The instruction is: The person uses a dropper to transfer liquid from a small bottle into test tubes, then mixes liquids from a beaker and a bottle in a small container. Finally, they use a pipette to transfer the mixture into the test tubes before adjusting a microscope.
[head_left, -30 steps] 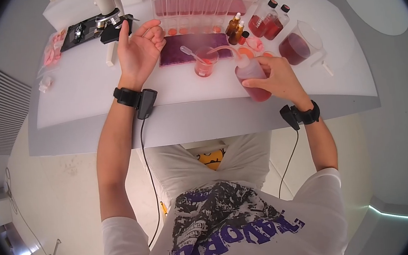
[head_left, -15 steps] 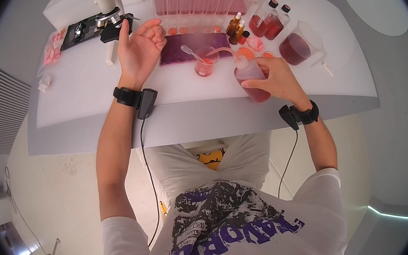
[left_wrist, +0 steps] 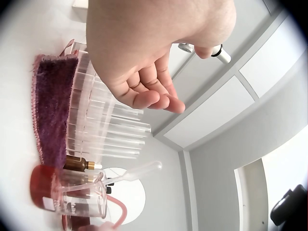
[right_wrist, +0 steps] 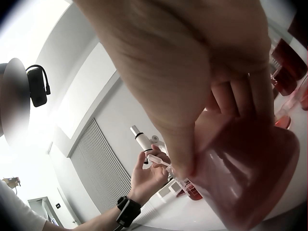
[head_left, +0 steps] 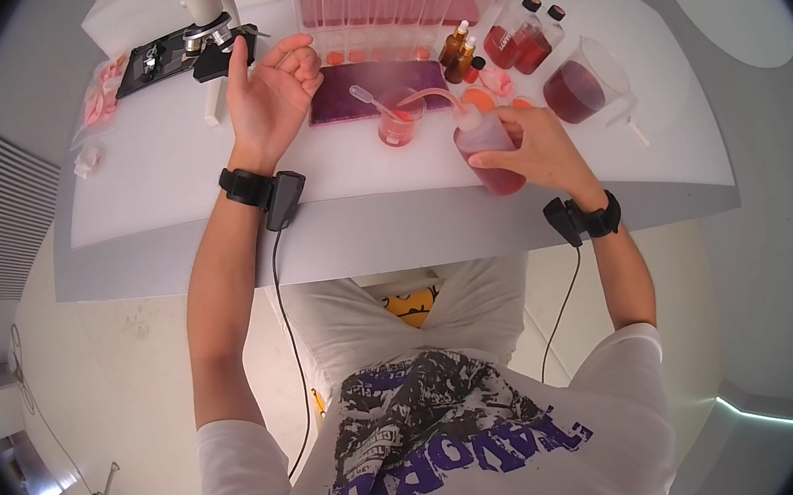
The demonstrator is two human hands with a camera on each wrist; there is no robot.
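My right hand (head_left: pixel 541 150) grips a soft plastic wash bottle (head_left: pixel 486 163) of red liquid, thumb on the near side and fingers round the far side. In the right wrist view the bottle wall (right_wrist: pixel 236 168) bends inward beside the thumb. The bottle leans left, and its curved spout reaches over the rim of a small glass beaker (head_left: pixel 397 132). Pink-red liquid lies in the beaker, and a plastic dropper (left_wrist: pixel 139 172) stands slanted in it. My left hand (head_left: pixel 275 101) is raised near the microscope (head_left: pixel 211 25), palm up, fingers loosely bent, holding nothing.
Behind the beaker lie a purple cloth (head_left: pixel 332 95) and a rack of test tubes (head_left: pixel 361 5). Brown dropper bottles (head_left: pixel 453 46), black-capped bottles (head_left: pixel 531 55) and a larger beaker of dark red liquid (head_left: pixel 574 94) stand to the right. A bag of pink pieces (head_left: pixel 105 94) lies left.
The wash bottle has shifted very slightly left and up in the right hand, its spout staying over the small beaker. The left hand has stayed in place.
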